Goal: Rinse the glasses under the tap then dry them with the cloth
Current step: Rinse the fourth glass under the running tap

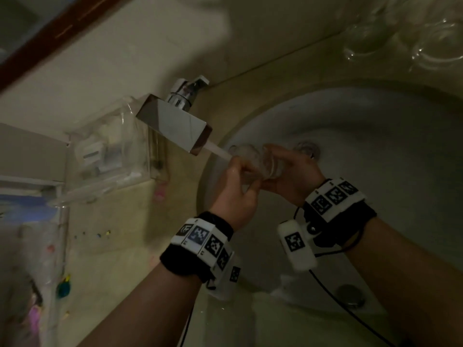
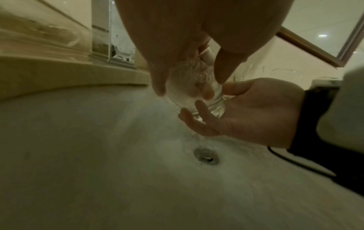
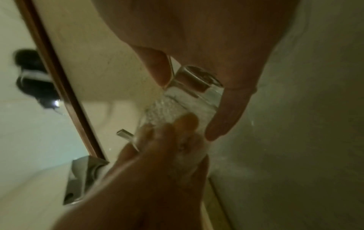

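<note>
From the head camera, two bare forearms wearing black wristbands with white, black-patterned blocks reach over a smooth, rounded white sink (image 1: 375, 136). A square, mirror-bright metal tap (image 1: 175, 126) pours a flat stream of water onto a small clear glass (image 1: 260, 161) held on its side between both hands above the bowl. The left hand (image 1: 238, 194) curls its fingers around the near end of the glass; the right hand (image 1: 295, 174) cups the other end. Two more clear glasses (image 1: 400, 38) stand on the pale counter at the top right, blurred. A clear plastic box (image 1: 112, 144) sits beside the tap. From the left wrist camera, the left hand (image 2: 177, 51) wraps the glass (image 2: 193, 93) from above, with frothy white water inside it, while the right hand (image 2: 252, 113) supports the thick, round base with curled fingers. A round metal drain (image 2: 206, 155) lies below in the wet bowl. From the right wrist camera, the right hand (image 3: 216, 54) pinches the heavy base of the glass (image 3: 177, 112) between thumb and fingers, and the left hand (image 3: 163, 155) grips the bubbling open end.
</note>
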The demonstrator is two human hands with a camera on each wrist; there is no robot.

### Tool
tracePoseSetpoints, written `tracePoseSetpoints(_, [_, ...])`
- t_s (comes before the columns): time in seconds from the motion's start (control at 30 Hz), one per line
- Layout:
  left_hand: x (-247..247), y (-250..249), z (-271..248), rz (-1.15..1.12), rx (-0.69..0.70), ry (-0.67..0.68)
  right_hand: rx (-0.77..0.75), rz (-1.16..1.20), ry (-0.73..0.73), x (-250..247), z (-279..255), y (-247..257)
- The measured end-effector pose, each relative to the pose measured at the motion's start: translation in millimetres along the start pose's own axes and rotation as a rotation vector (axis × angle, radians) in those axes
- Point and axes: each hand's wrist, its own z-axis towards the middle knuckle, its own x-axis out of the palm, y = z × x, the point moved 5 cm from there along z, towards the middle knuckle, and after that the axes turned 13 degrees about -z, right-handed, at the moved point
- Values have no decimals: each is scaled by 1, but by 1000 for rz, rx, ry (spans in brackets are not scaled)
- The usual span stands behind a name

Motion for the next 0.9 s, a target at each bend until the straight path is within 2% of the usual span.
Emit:
tracePoseSetpoints(0.13, [0, 1, -2, -34, -34, 31, -10, -68, -40, 4, 1, -4])
tracePoseSetpoints(0.2, [-5, 0, 0, -81, -59, 2, 8, -121, -34, 7, 2, -9])
tracePoseSetpoints(0.3, [-13, -4, 3, -55, -21, -34, 34, -123, -9, 6, 2, -11])
tracePoseSetpoints(0.4, [-12, -4, 3, -25, 30, 19, -23, -107, -5, 7, 2, -6])
tracePoseSetpoints(0.53, [-10, 3, 7, -76, -52, 83, -42, -122, -83, 7, 4, -8])
tracePoseSetpoints(0.63, [-16, 3, 12, -60, -26, 2, -18, -99, -34, 8, 4, -7])
tracePoseSetpoints(0.73, [-18, 2, 16, -22, -10, -59, -23, -73, -45, 6, 6, -6])
tracePoseSetpoints(0.83, [-16, 2, 17, -19, -45, 7, -17, -109, -95, 7, 10, -14])
tracePoseSetpoints(0.9, [-15, 4, 18, -26, -90, 53, -21, -113, -76, 8, 10, -15])
